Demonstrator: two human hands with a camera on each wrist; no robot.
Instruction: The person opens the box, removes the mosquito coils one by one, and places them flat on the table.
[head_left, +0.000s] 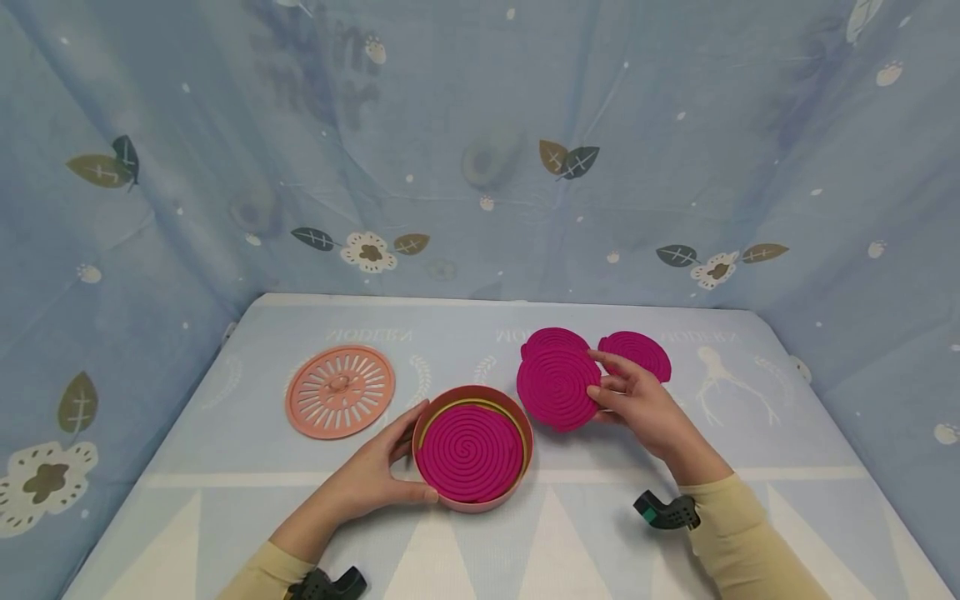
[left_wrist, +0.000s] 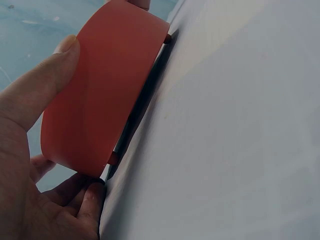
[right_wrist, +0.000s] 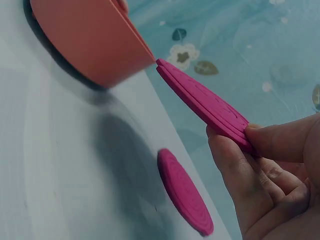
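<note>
The right hand (head_left: 643,412) pinches one pink mat (head_left: 557,390), its grip almost closed, above the worktop (head_left: 600,521). The left hand (head_left: 375,477) curves wide around the round tub (left_wrist: 105,85). Moving mats seems the step; next needs gentle, flat carrying.

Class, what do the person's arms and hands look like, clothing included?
The left sleeve and right sleeve are plain pale yellow. The left wrist device and right wrist device are black and angular; the right one bears a small green patch. The left hand and right hand are ungloved.
</note>
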